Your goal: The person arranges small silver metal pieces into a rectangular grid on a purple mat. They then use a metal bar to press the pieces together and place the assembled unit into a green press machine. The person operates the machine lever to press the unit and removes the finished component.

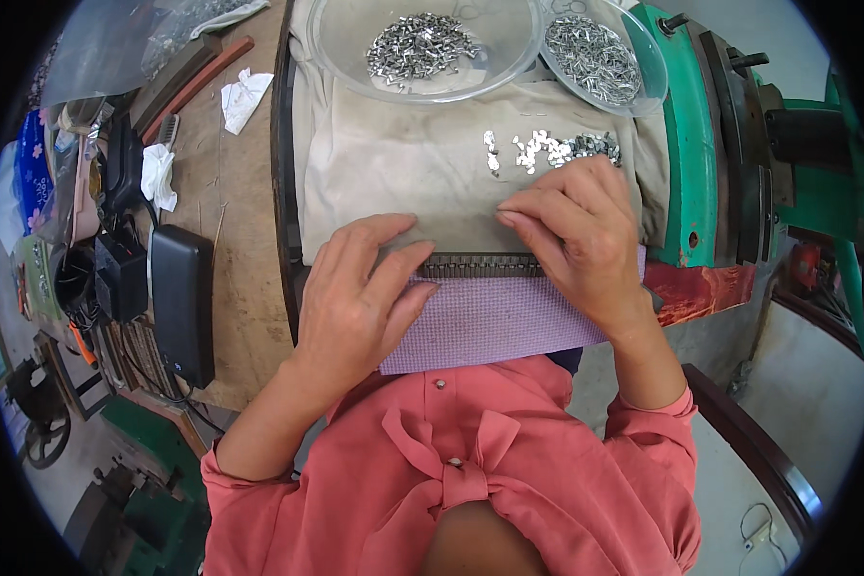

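Note:
A long dark slotted metal bar (480, 265) lies crosswise in front of me, at the near edge of the beige cloth. My left hand (355, 288) is at its left end, thumb on the near side and a finger on the far side, gripping it; another finger reaches out over the cloth. Above the bar's right part hovers my right hand (586, 235), thumb and forefinger pinched together. Whatever sits in that pinch is too small to make out. Just beyond the right hand, small shiny metal pieces (547, 151) are spread on the cloth, partly hidden by the knuckles.
Beige cloth (384, 163) covers the work surface, with a purple checked cloth (499, 322) nearer me. Two clear bowls, a large one (336, 72) and a smaller one (655, 82), hold small metal parts. Green machinery (686, 182) stands right; a black box (182, 302) lies left.

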A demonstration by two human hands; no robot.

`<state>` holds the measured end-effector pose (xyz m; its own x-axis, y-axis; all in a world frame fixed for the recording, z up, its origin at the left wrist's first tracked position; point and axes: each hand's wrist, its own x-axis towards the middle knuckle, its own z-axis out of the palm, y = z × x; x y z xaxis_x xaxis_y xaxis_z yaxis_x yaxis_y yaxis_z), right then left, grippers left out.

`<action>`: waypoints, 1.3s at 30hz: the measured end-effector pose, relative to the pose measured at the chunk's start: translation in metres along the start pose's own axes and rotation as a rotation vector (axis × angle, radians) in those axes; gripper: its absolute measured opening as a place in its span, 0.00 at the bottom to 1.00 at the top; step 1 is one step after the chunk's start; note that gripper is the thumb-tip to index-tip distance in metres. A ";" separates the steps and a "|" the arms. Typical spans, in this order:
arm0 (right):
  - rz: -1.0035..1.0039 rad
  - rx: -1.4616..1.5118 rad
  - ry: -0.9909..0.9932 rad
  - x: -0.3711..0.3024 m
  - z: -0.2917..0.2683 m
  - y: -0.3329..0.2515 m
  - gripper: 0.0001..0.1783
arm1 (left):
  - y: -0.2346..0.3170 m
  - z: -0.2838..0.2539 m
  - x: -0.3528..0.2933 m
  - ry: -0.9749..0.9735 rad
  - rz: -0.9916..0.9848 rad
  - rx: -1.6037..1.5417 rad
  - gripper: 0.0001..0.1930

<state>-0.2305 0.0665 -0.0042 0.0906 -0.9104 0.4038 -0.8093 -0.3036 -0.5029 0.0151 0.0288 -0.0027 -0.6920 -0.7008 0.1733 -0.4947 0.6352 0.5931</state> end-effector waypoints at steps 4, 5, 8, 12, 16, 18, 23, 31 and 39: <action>-0.024 -0.008 -0.061 0.003 0.005 0.012 0.07 | 0.010 0.001 0.003 -0.042 0.157 0.047 0.24; -0.013 0.008 -0.056 0.003 0.004 0.014 0.07 | 0.014 0.002 0.005 -0.070 0.197 0.061 0.23; 0.041 0.064 -0.030 0.004 0.003 0.017 0.06 | 0.021 0.009 0.009 -0.146 0.285 0.126 0.23; 0.133 0.142 0.000 0.006 -0.002 0.016 0.06 | 0.025 0.019 0.015 -0.179 0.349 0.257 0.24; 0.137 0.168 0.011 0.005 -0.002 0.016 0.07 | 0.027 0.025 0.018 -0.168 0.351 0.305 0.24; 0.133 0.172 0.012 0.004 -0.001 0.017 0.06 | 0.026 0.026 0.018 -0.149 0.360 0.324 0.24; 0.104 0.187 -0.018 0.006 0.000 0.015 0.06 | 0.028 0.024 0.020 -0.153 0.357 0.338 0.22; -0.037 0.066 -0.081 0.005 0.011 0.003 0.08 | 0.015 0.001 0.007 -0.052 0.086 0.112 0.20; -0.057 0.018 -0.097 0.004 0.013 -0.005 0.08 | -0.004 -0.003 -0.003 0.003 -0.068 -0.028 0.15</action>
<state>-0.2185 0.0606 -0.0105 0.1920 -0.9142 0.3568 -0.7907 -0.3595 -0.4955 0.0203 0.0278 -0.0033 -0.6557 -0.7431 0.1336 -0.5259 0.5765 0.6254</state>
